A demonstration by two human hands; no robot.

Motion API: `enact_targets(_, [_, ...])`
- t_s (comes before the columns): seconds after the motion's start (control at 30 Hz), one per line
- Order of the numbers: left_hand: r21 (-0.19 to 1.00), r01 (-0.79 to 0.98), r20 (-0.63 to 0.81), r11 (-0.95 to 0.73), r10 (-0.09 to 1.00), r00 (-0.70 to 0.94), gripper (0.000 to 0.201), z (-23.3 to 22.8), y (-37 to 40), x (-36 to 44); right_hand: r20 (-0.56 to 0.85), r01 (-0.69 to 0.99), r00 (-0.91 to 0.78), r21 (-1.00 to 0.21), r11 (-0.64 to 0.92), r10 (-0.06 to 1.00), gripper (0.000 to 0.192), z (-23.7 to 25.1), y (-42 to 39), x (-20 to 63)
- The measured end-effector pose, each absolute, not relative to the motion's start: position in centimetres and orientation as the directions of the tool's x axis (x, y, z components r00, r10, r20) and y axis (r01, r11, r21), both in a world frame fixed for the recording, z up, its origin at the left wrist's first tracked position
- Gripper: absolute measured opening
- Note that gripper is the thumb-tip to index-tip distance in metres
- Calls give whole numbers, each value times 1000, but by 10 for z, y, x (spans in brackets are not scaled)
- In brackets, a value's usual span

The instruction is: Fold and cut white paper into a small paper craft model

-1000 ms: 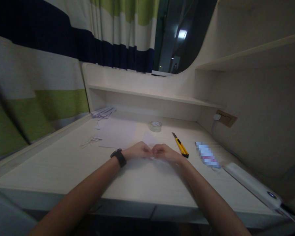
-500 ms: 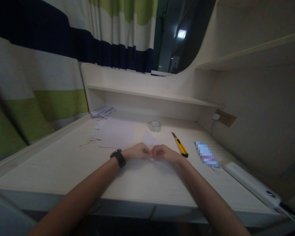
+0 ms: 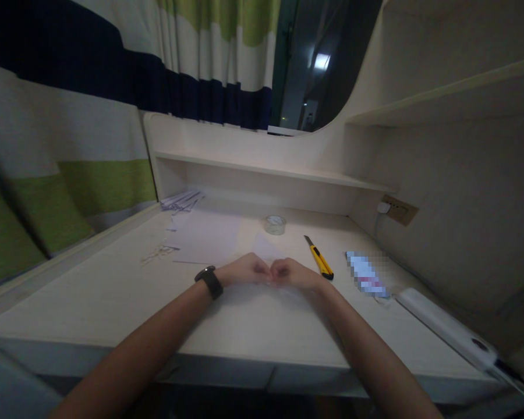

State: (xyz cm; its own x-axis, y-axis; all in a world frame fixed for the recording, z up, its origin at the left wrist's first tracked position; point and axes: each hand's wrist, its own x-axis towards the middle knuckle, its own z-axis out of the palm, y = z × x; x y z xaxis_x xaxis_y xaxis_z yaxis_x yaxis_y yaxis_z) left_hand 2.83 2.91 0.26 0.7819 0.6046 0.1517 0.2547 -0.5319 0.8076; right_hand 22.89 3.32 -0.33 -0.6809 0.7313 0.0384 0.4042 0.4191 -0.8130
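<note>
Fingers of both hands pinched together on small white paper mid-fold on worktop, yellow cutter untouched just right.

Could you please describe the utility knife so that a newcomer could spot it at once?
On the pale desk, look just past the right hand. The utility knife lies there, slim with a yellow body, unlike the clear tape roll behind it.

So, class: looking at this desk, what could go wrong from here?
The yellow utility knife lies with its blade out, close beside the right hand; a sideways move could nick it. Both it and the left hand pinch a small white paper piece in dim light, so it might tear or crease badly.
</note>
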Motion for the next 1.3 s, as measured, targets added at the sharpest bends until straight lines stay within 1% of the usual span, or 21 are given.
enact_targets(0.13, [798,271,158,-539,620,768,33,2,29,28,24,457,-658,-781,425,753,13,-1,31,229])
enact_targets(0.27, [782,286,171,-554,632,756,31,0,31,27,34,552,-624,-688,471,780,11,3,28,229])
enact_targets(0.37, [776,312,158,-548,648,745,30,0,31,28,41,624,-584,-617,480,811,14,5,27,229])
enact_targets(0.43, [778,320,154,-540,658,737,30,2,31,28,42,644,-563,-603,470,825,18,4,28,230])
enact_targets(0.5, [783,314,163,-538,663,731,31,3,30,28,46,619,-569,-634,464,821,18,1,30,231])
enact_targets(0.63, [776,300,196,-555,664,722,31,6,29,28,52,489,-618,-756,436,784,19,-4,32,230])
enact_targets(0.7, [771,299,210,-563,667,715,30,7,28,27,54,456,-620,-788,415,783,19,-5,33,230])
enact_targets(0.9, [741,343,229,-577,697,679,28,9,29,27,76,468,-595,-776,422,800,19,-10,36,230])
enact_targets(1.07, [720,477,146,-504,782,606,35,6,32,26,84,508,-537,-763,401,839,19,-11,37,229])
enact_targets(1.17, [747,446,153,-493,780,606,32,5,34,24,97,495,-527,-773,397,845,18,-9,36,228])
enact_targets(1.3, [762,402,173,-507,758,629,32,7,33,23,96,461,-558,-790,404,824,22,-8,35,228])
